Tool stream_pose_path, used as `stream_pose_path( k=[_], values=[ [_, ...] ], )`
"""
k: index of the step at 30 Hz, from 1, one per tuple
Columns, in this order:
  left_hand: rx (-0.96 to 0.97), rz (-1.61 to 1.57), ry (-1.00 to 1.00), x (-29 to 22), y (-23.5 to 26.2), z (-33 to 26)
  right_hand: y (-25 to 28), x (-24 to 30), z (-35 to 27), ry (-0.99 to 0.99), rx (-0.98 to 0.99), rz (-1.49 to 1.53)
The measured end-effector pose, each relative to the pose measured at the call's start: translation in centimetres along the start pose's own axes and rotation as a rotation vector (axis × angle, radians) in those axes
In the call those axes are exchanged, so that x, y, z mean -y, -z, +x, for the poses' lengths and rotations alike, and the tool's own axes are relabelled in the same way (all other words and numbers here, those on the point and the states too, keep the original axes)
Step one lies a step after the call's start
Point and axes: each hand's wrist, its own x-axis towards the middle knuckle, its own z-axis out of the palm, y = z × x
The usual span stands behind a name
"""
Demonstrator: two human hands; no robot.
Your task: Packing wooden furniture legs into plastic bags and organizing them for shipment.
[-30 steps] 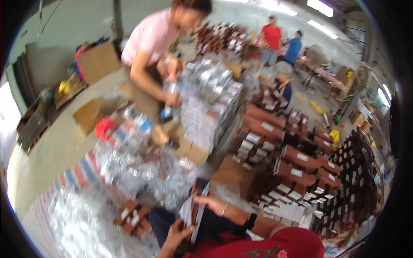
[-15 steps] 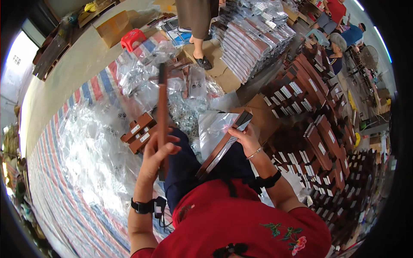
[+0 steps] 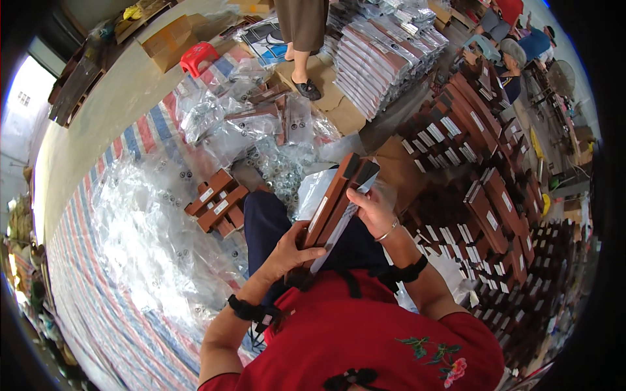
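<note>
Over my lap two long reddish-brown bars lie side by side, slanting up toward the right. My left hand [image 3: 293,253] is closed around the left brown bar [image 3: 328,201], low on its length. Higher up, my right hand [image 3: 373,212] grips the right brown bar [image 3: 344,203], with the thumb pressed on its top near a dark end. A pale strip runs along the side of this bar. Clear plastic film [image 3: 314,190] shows just beyond the bars. A small crossed stack of short brown bars [image 3: 218,203] lies on the sheeting left of my knee.
Clear plastic bags [image 3: 153,228] cover the striped sheet [image 3: 156,124] at left. Bags of small metal parts [image 3: 277,169] lie ahead. A person's legs [image 3: 301,39] stand beside wrapped bundles [image 3: 378,62]. Stacked brown bars [image 3: 486,215] fill the right. A red stool [image 3: 199,58] stands far left.
My left hand has brought its bar, held upright at the left before, rightward and down against the other bar. The right hand stays close to where it was, still gripping its bar.
</note>
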Motion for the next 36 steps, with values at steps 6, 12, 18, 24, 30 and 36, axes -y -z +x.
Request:
stream_pose_path(
  k=[6, 12, 18, 24, 30, 36],
  values=[
    [-0.141, -0.108, -0.005, -0.1, 1.1, -0.7, 0.6, -0.2, -0.1, -0.138, -0.007, 0.065],
    [-0.083, -0.422, 0.000, -3.9, 3.2, -2.8, 1.3, 0.0, 0.4, -0.149, -0.047, 0.072],
    [0.053, -0.254, 0.076, -1.6, 2.7, -1.9, -0.2, -0.3, 0.1, -0.147, 0.082, 0.069],
    [0.080, -0.381, 0.106, 0.1, 1.2, -2.4, 0.1, -1.6, -0.5, -0.148, 0.099, -0.224],
    [0.032, -0.378, 0.025, -1.3, 0.3, -3.6, 0.7, -2.1, -2.3, 0.144, 0.061, -0.966],
    [0.028, -0.467, 0.035, -1.7, 0.3, -4.3, -2.4, 1.1, -5.3, 0.297, 0.665, -1.178]
  ],
)
